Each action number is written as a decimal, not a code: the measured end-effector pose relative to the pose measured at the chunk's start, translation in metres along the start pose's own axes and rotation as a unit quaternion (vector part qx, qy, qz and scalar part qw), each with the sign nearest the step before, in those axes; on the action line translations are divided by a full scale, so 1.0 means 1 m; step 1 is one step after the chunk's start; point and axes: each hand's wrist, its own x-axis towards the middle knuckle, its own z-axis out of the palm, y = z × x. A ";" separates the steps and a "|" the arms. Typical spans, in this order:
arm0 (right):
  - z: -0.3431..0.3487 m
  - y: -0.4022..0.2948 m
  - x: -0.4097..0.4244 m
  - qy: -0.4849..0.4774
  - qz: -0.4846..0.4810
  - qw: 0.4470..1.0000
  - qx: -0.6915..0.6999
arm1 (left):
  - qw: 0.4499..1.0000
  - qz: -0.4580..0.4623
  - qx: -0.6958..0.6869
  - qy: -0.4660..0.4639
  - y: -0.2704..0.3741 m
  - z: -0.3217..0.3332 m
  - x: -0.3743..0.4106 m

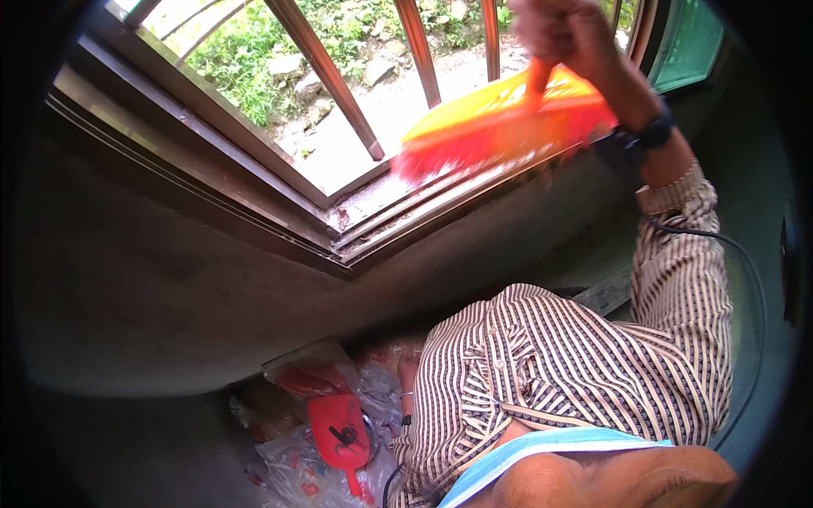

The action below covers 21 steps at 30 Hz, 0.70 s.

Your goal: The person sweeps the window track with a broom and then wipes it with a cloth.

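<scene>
My right hand (556,32) grips the orange handle of a brush (508,124), blurred as if in motion, its red and yellow head over the window sill (381,190). Bits of debris lie in the sill's corner and tracks. My left hand (408,371) hangs low beside my striped shirt, mostly hidden by it; whether it holds anything does not show. Left of that hand, a red plastic dustpan (336,425) with dark debris in it rests on clear plastic bags (286,454).
Metal window bars (330,76) stand beyond the sill, with plants and rocks outside. A bare wall (190,286) runs below the window. A black cable (759,305) hangs by my right arm. Green glass (686,47) is at the upper right.
</scene>
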 end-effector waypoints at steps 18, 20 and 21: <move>0.131 0.111 0.032 0.023 -0.003 1.000 -0.002 | 1.000 0.018 0.018 0.003 -0.003 0.001 -0.009; 0.145 0.090 0.045 -0.019 -0.027 0.999 -0.013 | 1.000 0.008 0.014 0.007 0.005 -0.002 -0.009; 0.149 0.070 0.048 0.016 -0.036 0.998 -0.049 | 1.000 -0.002 0.010 0.008 0.008 -0.002 -0.010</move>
